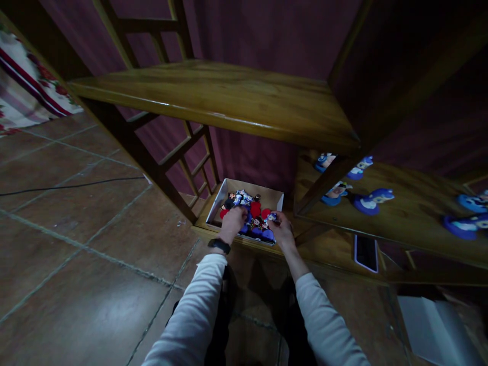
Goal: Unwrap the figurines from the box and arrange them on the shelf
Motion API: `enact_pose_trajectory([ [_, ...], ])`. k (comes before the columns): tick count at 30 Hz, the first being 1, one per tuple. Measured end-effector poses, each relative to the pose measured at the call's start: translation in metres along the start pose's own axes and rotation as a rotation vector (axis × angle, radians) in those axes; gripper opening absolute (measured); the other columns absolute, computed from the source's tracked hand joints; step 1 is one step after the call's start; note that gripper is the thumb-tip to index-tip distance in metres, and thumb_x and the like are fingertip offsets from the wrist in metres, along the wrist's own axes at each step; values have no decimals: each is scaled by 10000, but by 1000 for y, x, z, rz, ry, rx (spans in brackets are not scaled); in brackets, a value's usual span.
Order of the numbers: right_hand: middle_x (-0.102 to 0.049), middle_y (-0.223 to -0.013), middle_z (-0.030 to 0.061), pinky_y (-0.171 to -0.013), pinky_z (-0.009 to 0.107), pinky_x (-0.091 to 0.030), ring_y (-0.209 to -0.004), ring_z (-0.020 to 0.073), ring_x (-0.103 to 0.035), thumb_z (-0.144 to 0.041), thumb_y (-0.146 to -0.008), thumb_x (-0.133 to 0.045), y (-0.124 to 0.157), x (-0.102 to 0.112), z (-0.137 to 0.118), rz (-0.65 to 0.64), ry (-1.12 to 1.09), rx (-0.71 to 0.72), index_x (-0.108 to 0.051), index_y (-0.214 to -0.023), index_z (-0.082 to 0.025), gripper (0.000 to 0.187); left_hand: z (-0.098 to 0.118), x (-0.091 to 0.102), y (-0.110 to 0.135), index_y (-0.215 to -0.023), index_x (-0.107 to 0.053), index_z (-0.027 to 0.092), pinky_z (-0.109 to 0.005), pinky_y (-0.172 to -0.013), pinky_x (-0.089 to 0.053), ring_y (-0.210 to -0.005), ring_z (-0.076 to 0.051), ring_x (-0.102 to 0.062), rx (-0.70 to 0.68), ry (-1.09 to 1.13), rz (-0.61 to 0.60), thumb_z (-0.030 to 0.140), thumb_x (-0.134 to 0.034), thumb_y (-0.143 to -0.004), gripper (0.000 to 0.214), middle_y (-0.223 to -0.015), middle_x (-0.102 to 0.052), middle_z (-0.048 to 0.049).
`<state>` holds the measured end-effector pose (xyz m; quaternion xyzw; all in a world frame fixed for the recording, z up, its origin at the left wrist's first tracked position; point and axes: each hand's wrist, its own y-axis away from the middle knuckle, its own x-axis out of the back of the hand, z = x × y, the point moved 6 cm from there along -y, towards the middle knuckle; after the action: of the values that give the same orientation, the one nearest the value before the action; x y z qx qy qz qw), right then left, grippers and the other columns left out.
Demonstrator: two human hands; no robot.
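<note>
A shallow white cardboard box (274,197) full of small figurines sits on the lowest wooden shelf. Inside lie red-based figurines (255,208) and purple-based figurines (268,235), close together. My left hand (234,222), with a dark band on its wrist, reaches over the box's near left side. Its fingers are curled down among the figurines, and what they grip is hidden. At the box's right edge, my right hand (284,231) pinches a small blue and white figurine (272,217) between thumb and fingers.
Several blue-based figurines (371,201) stand on the shelf to the right. A phone (366,253) lies on the lower ledge. Above the box juts a thick wooden shelf (213,99). A black cable (76,186) crosses the tiled floor; a white folded sheet (438,325) lies lower right.
</note>
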<state>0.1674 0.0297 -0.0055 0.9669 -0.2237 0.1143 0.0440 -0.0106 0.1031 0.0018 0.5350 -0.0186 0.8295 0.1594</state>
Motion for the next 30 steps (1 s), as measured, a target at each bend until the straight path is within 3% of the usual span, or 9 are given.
enact_pose_trajectory([
  [3, -688, -795, -10, -678, 247, -500, -709, 147, -629, -250, -652, -601, 2, 0, 0, -7, 34, 2, -624, -928, -227, 278, -4, -3, 3, -961, -660, 245, -303, -802, -440, -924, -208, -604, 32, -77, -26, 242, -560, -781, 206, -960, -673, -72],
  [8, -686, -809, -9, -709, 247, -494, -735, 143, -626, -252, -653, -597, 4, -1, -1, -2, 62, 3, -620, -911, -227, 260, -11, -8, 0, -991, -642, 254, -264, -817, -425, -964, -184, -584, 73, -26, -25, 241, -574, -773, 229, -995, -665, -46],
  [15, -691, -797, 0, -633, 250, -506, -696, 161, -635, -269, -673, -599, 2, 3, 2, 25, 47, -36, -624, -925, -244, 254, 8, -12, 5, -1032, -612, 251, -288, -804, -433, -967, -204, -581, -7, -74, -81, 232, -578, -756, 278, -1017, -650, -61],
  [22, -694, -778, -12, -612, 241, -511, -699, 160, -638, -283, -678, -593, 4, 3, -3, 16, 30, -27, -632, -925, -251, 252, 4, -7, 16, -987, -606, 214, -334, -803, -440, -1005, -246, -577, 125, -212, -172, 238, -649, -685, 306, -1089, -613, -101],
  [26, -689, -760, -17, -624, 240, -513, -691, 156, -635, -278, -678, -587, 3, 1, -3, 6, 41, -30, -631, -928, -244, 256, 9, -13, 16, -984, -609, 157, -371, -781, -448, -1004, -285, -578, 90, -264, -153, 179, -626, -686, 299, -1089, -591, -157],
  [30, -690, -787, -13, -623, 246, -519, -712, 156, -638, -274, -679, -592, 1, -2, 3, 0, 34, -53, -627, -927, -251, 252, 2, -10, 15, -987, -591, 163, -374, -784, -442, -961, -277, -589, 58, -215, -91, 178, -642, -664, 327, -980, -627, -128],
])
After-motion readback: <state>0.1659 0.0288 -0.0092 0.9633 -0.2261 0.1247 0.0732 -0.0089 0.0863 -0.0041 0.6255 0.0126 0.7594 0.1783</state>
